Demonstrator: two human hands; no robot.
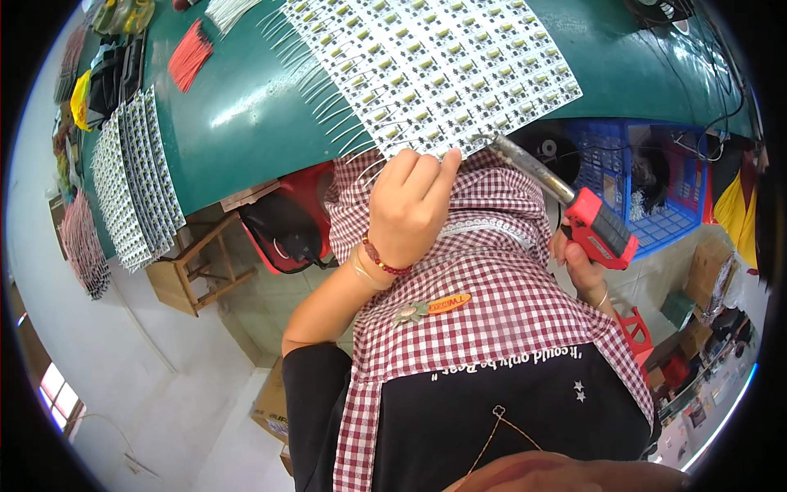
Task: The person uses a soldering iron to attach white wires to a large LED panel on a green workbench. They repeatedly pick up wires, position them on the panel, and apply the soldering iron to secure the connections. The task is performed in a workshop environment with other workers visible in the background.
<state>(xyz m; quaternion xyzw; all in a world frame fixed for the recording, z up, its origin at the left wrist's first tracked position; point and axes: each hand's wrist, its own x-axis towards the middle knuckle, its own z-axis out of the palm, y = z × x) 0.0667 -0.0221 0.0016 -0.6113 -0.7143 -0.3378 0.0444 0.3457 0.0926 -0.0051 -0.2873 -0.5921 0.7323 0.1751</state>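
Gripped in right hand (579, 264): red-handled soldering iron (566, 201), tip at near edge of white circuit-board panel (426, 61) on green table (246, 107). Left hand (407, 205): fingers curled, pinching panel edge. Adjacent: red wires (189, 56), stacked boards (131, 176).

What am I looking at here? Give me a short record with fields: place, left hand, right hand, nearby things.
Place: green table seen from above
Left hand: fingertips at the near edge of a white circuit board panel, pinching a thin white wire
Right hand: grips a red-handled soldering iron, tip at the panel edge
Nearby: red wires, stacked panels, blue crate, wooden stool
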